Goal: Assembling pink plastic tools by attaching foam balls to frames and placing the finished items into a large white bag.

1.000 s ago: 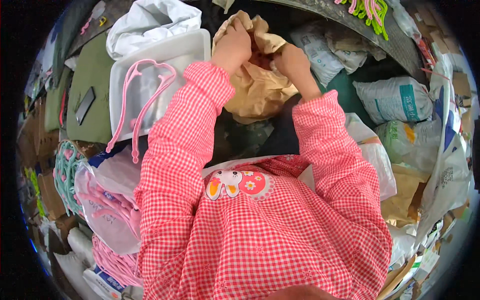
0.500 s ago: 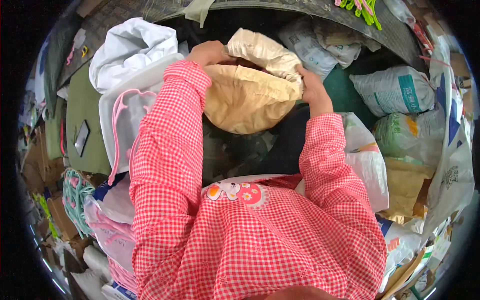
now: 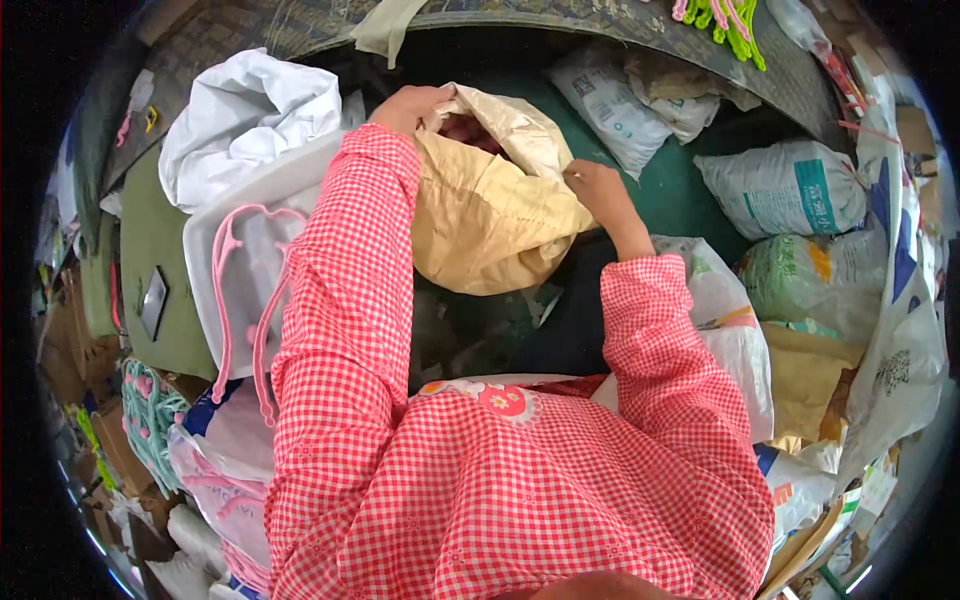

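Note:
Between my hands is a tan paper-like sack (image 3: 490,220), its mouth partly spread so that dark reddish contents (image 3: 468,130) show inside; what they are I cannot make out. My left hand (image 3: 410,108) grips the rim at the sack's far left, fingers closed over the edge. On the opposite side my right hand (image 3: 600,195) pinches the rim at the right. To the left, a white plastic tray (image 3: 203,255) holds pink looped cords (image 3: 228,290), and a white sack (image 3: 245,120) with an open, crumpled mouth stands behind it.
Filled printed bags (image 3: 785,188) lie at the right, with a clear plastic bag (image 3: 735,340) nearer me. A green cushion-like surface (image 3: 170,320) carries a dark phone-like slab (image 3: 153,302). Teal cords (image 3: 150,420) hang at the left. Bright green and pink cords (image 3: 730,25) lie at the far edge.
The sack has tilted and its mouth has opened wider, showing more of the contents. My right hand has come slightly left and lower along the rim; the left still holds its side.

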{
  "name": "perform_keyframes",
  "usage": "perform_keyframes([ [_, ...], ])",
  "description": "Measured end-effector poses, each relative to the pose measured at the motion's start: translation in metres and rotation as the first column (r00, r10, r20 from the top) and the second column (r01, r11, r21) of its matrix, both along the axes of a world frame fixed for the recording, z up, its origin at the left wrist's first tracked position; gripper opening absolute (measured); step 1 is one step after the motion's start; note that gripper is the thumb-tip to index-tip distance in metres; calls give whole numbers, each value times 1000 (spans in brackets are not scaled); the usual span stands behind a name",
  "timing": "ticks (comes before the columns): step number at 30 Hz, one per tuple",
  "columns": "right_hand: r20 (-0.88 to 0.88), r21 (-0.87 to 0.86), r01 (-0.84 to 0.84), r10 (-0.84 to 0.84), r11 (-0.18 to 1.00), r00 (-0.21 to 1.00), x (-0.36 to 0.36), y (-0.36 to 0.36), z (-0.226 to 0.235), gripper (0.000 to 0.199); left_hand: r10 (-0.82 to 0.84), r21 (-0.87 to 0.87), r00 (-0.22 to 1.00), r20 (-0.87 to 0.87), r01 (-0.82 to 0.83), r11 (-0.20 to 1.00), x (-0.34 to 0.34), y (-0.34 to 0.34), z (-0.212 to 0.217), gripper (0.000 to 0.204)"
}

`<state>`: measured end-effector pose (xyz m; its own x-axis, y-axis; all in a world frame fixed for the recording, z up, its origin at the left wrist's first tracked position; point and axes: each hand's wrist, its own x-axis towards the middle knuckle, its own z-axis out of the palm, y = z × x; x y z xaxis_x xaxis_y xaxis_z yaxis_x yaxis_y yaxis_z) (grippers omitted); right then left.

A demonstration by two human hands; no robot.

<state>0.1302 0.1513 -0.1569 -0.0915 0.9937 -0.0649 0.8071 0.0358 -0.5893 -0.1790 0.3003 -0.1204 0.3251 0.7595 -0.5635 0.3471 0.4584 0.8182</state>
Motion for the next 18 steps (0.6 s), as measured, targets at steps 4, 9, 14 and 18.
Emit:
perform_keyframes([
  [4, 192, 528, 137, -275, 838, 942, -28, 6, 43, 30, 181, 70, 981, -67, -176, 982, 24, 0, -10, 44],
  [9, 309, 11, -23, 18, 1000, 951, -87, 17, 92, 35, 191, 177, 978, -86, -173, 969, -4, 3, -23, 48],
  [14, 183, -60, -157, 166, 986, 969, -71, 33, 21, 39, 465, 640, 612, -639, 88, 764, 48, -29, 31, 50],
  [18, -426, -61, -178, 136, 982, 895, -30, 26, 5, 27, 186, 692, 678, -711, 627, 359, 79, -94, 84, 33],
])
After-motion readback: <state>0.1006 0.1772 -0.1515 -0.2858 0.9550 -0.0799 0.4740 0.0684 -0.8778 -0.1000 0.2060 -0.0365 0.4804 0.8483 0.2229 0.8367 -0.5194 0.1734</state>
